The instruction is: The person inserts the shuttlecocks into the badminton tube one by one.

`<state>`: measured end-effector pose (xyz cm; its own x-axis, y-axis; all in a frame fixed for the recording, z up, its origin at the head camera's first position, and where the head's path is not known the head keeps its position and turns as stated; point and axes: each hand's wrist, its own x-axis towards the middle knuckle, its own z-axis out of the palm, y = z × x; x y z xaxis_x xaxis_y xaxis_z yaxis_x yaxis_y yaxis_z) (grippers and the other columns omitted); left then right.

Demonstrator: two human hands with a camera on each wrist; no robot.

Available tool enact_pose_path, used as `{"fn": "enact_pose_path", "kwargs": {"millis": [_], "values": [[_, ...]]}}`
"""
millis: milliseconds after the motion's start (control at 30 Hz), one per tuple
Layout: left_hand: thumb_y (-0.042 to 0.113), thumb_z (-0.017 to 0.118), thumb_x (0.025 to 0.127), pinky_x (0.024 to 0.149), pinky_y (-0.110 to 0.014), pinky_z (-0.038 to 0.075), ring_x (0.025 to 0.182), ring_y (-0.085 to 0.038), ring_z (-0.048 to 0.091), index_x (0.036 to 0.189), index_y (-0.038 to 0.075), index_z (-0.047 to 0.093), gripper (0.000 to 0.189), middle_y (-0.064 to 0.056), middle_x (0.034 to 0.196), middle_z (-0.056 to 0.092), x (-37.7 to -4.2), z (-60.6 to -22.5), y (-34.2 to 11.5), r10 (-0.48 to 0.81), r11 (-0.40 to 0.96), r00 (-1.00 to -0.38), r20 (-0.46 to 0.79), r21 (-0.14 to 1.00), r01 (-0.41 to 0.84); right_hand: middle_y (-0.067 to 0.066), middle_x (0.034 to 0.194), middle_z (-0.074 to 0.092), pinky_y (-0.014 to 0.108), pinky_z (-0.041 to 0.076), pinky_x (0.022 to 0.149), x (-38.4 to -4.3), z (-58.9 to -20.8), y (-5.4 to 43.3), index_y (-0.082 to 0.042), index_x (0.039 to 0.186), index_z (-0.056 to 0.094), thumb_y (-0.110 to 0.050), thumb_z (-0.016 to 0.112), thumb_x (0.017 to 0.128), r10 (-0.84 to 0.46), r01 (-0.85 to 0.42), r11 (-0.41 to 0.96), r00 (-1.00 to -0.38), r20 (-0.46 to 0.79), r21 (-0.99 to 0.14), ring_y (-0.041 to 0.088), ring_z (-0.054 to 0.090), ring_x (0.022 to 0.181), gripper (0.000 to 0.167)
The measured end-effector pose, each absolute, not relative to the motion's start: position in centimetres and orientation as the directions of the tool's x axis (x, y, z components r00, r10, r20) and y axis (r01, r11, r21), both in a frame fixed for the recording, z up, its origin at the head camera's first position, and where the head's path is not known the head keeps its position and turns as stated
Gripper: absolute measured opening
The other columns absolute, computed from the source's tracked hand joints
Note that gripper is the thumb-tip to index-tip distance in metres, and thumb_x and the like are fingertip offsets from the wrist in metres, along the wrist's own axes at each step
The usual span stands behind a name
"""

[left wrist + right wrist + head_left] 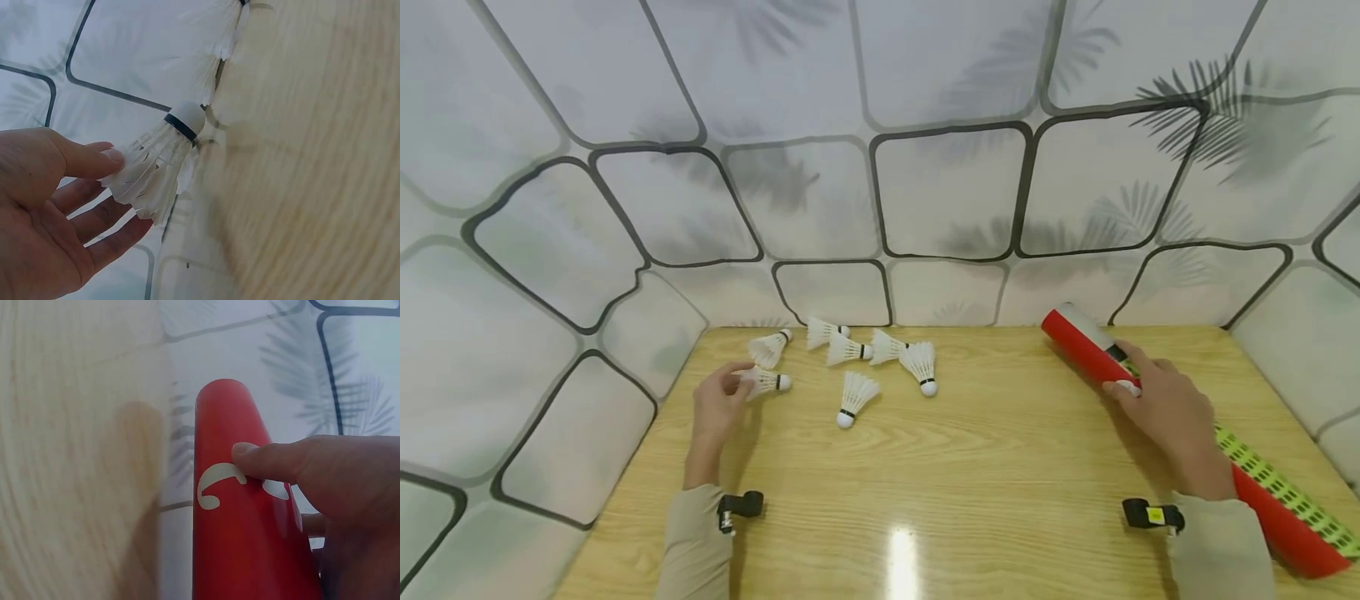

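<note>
My left hand (718, 408) pinches a white feather shuttlecock (767, 382) by its skirt, thumb on one side and fingers on the other. In the left wrist view the cork of that shuttlecock (153, 165), with its dark band, points away from the palm. At the right, my right hand (1168, 408) grips a long red shuttlecock tube (1285, 508) near its far end. The tube has a yellow-green patterned strip and a grey section. Across the red side of the tube (234, 550) in the right wrist view lies the thumb, beside white lettering; the other fingers are mostly hidden behind it.
Several more shuttlecocks (856, 398) lie on the wooden table (970, 467), mostly grouped near its back edge. One shuttlecock (770, 347) is just behind the left hand's one. A patterned wall covering (955, 192) rises behind the table and along both sides.
</note>
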<state>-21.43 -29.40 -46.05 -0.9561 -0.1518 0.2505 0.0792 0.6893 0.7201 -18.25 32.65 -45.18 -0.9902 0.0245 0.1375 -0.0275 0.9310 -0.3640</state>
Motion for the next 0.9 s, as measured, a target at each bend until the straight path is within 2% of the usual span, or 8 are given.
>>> {"fn": "enact_pose_path", "kwargs": {"millis": [133,233,333,433,500,567,900], "values": [[0.005,0.064,0.101,0.089,-0.054,0.056,0.104,-0.044,0.069,0.124,0.002,0.07,0.025,-0.028,0.11,0.072,-21.4,-45.5,-29.5,-0.163,0.676,-0.95,0.265,0.732,0.088,0.037,0.127,0.046,0.062,0.049,0.064,-17.8,-43.9,32.6,-0.016,0.163,0.026,-0.033,0.066,0.099,0.005,-0.058,0.91,-0.989,0.149,-0.41,0.053,0.052,0.098,0.077],[0.004,0.065,0.1,0.086,-0.039,0.057,0.102,-0.038,0.07,0.121,0.003,0.072,0.023,-0.025,0.108,0.073,-21.5,-45.0,-29.5,-0.183,0.665,-0.938,0.296,0.739,0.104,0.036,0.13,0.046,0.063,0.049,0.066,-17.4,-43.0,32.5,-0.018,0.163,0.026,-0.031,0.068,0.099,-0.021,-0.099,0.895,-0.983,0.18,-0.435,0.052,0.05,0.101,0.078],[0.002,0.067,0.098,0.078,-0.018,0.052,0.094,-0.025,0.071,0.118,0.002,0.074,0.021,-0.023,0.103,0.075,-21.5,-44.3,-29.3,-0.208,0.647,-0.918,0.338,0.751,0.13,0.037,0.13,0.047,0.065,0.05,0.067,-17.1,-42.3,32.3,-0.017,0.162,0.029,-0.03,0.072,0.096,-0.042,-0.139,0.889,-0.973,0.226,-0.435,0.051,0.051,0.1,0.08],[0.0,0.067,0.097,0.072,-0.007,0.047,0.085,-0.006,0.068,0.115,0.001,0.075,0.02,-0.024,0.099,0.075,-21.3,-43.4,-29.1,-0.229,0.616,-0.896,0.38,0.769,0.169,0.036,0.128,0.048,0.067,0.05,0.068,-16.8,-41.6,32.2,-0.017,0.161,0.032,-0.029,0.075,0.094,-0.048,-0.163,0.889,-0.963,0.265,-0.429,0.05,0.051,0.098,0.081],[0.0,0.067,0.097,0.071,-0.006,0.046,0.082,0.004,0.063,0.115,0.0,0.074,0.02,-0.025,0.099,0.074,-21.1,-42.7,-28.9,-0.236,0.589,-0.885,0.402,0.783,0.199,0.036,0.128,0.048,0.068,0.049,0.069,-16.6,-41.3,32.1,-0.017,0.161,0.033,-0.029,0.076,0.093,-0.048,-0.169,0.886,-0.959,0.279,-0.432,0.05,0.051,0.098,0.081],[-0.001,0.067,0.096,0.072,-0.006,0.048,0.08,0.008,0.061,0.115,-0.001,0.074,0.02,-0.026,0.1,0.074,-21.0,-42.0,-28.6,-0.236,0.566,-0.871,0.43,0.79,0.237,0.035,0.128,0.048,0.068,0.048,0.069,-16.3,-41.0,32.0,-0.018,0.161,0.034,-0.029,0.077,0.092,-0.049,-0.177,0.881,-0.956,0.288,-0.438,0.05,0.05,0.098,0.082],[-0.002,0.069,0.095,0.072,-0.007,0.05,0.082,0.008,0.064,0.115,-0.002,0.074,0.02,-0.024,0.105,0.074,-20.4,-39.4,-26.8,-0.24,0.523,-0.813,0.531,0.776,0.353,0.027,0.129,0.052,0.058,0.048,0.066,-15.4,-40.0,30.7,-0.021,0.158,0.042,-0.021,0.081,0.086,-0.118,-0.315,0.838,-0.902,0.416,-0.445,0.044,0.051,0.099,0.082]]}}
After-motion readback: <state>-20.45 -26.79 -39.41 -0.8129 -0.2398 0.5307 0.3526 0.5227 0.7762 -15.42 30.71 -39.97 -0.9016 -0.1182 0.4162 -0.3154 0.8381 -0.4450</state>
